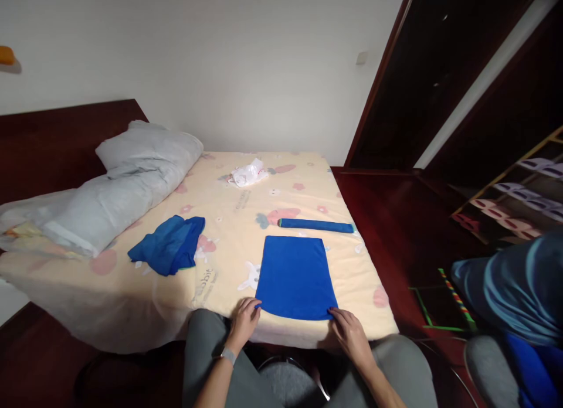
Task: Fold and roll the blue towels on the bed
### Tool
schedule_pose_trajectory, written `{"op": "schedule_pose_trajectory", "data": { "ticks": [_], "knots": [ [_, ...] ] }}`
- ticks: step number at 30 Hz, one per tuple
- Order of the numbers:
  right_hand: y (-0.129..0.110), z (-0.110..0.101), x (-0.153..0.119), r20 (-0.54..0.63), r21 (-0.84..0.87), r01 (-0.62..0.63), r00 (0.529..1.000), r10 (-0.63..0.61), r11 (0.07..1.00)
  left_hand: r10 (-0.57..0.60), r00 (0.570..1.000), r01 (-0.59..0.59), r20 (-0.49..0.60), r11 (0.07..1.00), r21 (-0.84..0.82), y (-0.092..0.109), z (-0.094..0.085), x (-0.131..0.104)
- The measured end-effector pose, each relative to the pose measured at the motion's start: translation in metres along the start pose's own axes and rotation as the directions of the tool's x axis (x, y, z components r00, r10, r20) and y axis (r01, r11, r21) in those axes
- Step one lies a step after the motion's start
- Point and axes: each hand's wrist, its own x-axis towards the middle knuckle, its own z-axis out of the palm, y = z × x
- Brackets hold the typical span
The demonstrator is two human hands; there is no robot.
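Note:
A blue cloth (294,279) lies spread flat near the front edge of the bed, its sides slightly flaring toward me. My left hand (247,321) pinches its near left corner between thumb and fingers. At the near right corner, my right hand (350,333) has its fingers closed on the cloth edge. Just beyond the cloth's far edge rests a narrow blue roll (315,225), lying crosswise. Off to the left sits a crumpled blue cloth (169,244), apart from both hands.
A grey quilt (132,179) is heaped by the dark headboard (65,138). A white plastic bag (248,172) lies toward the wall on the patterned bed sheet (229,214). Beyond the bed's right side are a shoe rack (510,191) and a blue striped bundle (514,285).

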Motion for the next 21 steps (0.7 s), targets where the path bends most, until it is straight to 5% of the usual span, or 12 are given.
{"op": "schedule_pose_trajectory", "data": {
  "ticks": [5, 12, 17, 21],
  "knots": [
    [0.002, -0.007, -0.003, 0.022, -0.001, 0.024, 0.999, -0.024, 1.000, 0.074, 0.996, -0.076, 0.046, 0.995, 0.064, 0.006, -0.011, -0.002],
    [-0.007, -0.033, -0.019, 0.196, 0.033, 0.001, 0.981, -0.008, 0.999, 0.221, 0.953, -0.253, 0.209, 0.957, 0.144, 0.013, -0.031, -0.017],
    [-0.009, -0.028, -0.009, 0.220, 0.269, -0.221, 0.962, 0.163, 0.937, 0.071, 0.978, -0.071, 0.198, 0.997, -0.009, 0.007, -0.023, -0.012],
    [-0.005, -0.017, -0.001, 0.179, 0.411, -0.500, 0.864, 0.470, 0.762, -0.116, 0.988, 0.133, 0.101, 0.975, -0.178, -0.005, -0.008, -0.005]
  ]
}}
